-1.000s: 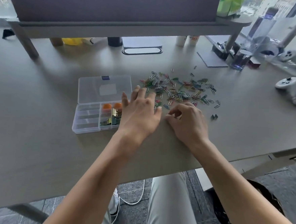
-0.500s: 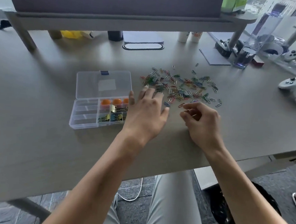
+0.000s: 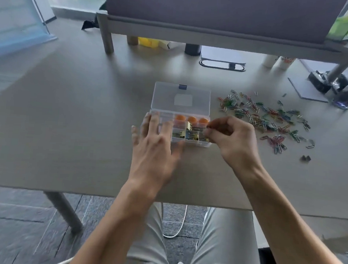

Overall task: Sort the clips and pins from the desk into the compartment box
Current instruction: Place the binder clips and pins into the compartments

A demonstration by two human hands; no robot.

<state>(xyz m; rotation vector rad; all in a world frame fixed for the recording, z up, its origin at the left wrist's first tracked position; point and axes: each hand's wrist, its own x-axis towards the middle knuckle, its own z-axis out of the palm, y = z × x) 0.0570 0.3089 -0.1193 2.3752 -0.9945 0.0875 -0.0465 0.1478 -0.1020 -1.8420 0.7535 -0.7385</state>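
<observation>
Head view, the only one given. Compartment box [image 3: 180,120] lying open on the tabletop [image 3: 66,124], clear lid [image 3: 181,99] folded back flat, orange pieces [image 3: 191,119] along the far row, gold and dark binder clips [image 3: 186,133] heaped in the near cells. Left hand [image 3: 154,149] spread, fingers straight and apart, resting over the left end of the box, nothing held. Right hand [image 3: 233,138] curled at the box's right edge, thumb and forefinger pinched together on something small and dark, probably a paper clip or a few, too small and blurred to be sure. Main scatter of coloured paper clips [image 3: 270,120] well apart to the right of the box, not yet sorted; two dark pins or clips [image 3: 305,158] lying alone nearer the tabletop's front.

Risks, judged from here. Release point right over the outer wall: a drop there likely to send the clip outside the box or into the cell already holding binder clips, mixing the kinds. Linked clips likely to drag a neighbour along and spill. Left fingers covering the left cells, so blocking any deposit there. Light plastic box, apt to slide or tip if pressed unevenly at one end. Two strays near the front easy to overlook.
</observation>
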